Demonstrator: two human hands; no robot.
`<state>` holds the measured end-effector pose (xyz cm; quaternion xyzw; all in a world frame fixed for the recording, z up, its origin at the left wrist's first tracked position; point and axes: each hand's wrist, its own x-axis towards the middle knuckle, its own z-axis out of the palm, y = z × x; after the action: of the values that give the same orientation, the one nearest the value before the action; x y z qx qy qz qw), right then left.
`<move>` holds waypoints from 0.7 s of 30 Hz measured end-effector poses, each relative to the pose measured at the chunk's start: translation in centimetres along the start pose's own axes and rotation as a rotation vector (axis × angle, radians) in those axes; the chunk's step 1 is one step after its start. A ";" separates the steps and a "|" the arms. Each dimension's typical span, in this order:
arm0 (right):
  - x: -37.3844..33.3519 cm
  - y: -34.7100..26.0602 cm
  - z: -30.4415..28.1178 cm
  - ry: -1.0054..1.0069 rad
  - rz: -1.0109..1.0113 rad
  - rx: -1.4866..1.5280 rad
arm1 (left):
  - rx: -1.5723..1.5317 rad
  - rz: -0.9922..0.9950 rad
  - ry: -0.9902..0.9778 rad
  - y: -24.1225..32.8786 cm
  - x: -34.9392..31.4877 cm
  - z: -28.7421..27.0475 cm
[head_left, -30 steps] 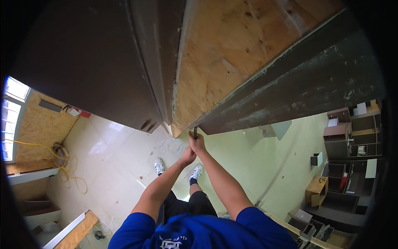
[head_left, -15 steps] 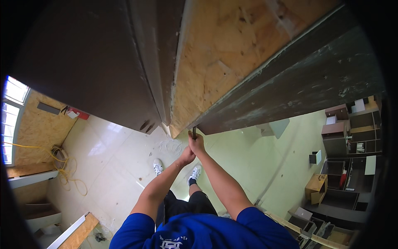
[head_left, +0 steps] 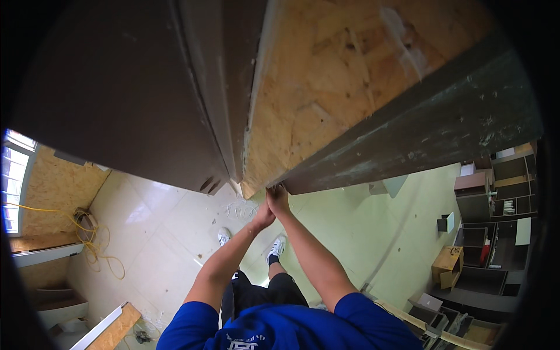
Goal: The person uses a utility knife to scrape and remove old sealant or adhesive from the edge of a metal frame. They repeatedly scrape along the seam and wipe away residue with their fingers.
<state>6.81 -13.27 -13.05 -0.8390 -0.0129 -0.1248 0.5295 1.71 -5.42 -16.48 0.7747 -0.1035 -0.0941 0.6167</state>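
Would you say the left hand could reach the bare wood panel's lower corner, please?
Probably yes: the left hand is near, beside the right hand, and nothing visible blocks its way to the wood panel; depth is uncertain.

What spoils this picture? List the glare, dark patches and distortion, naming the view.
Head view: the window at far left is washed out; the floor shows pale glare; the dark left panel sinks into shadow; the rim goes black; the right panel's lower edge curves; dark detail just beyond the right hand is unclear.
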 end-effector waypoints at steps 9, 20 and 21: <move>-1.4 -0.8 -0.8 -0.253 0.346 0.109 | 0.023 -0.054 -0.041 -0.1 -2.1 -0.4; -1.8 0.4 0.0 -0.253 0.342 0.127 | -0.069 -0.138 0.014 -1.0 -2.7 0.2; -2.1 0.3 0.0 -0.251 0.356 0.134 | -0.068 -0.159 0.009 -1.1 -2.9 0.2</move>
<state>4.81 -13.17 -13.83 -0.7998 0.0615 0.0770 0.5921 -1.14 -4.60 -17.53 0.7595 -0.0354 -0.1428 0.6336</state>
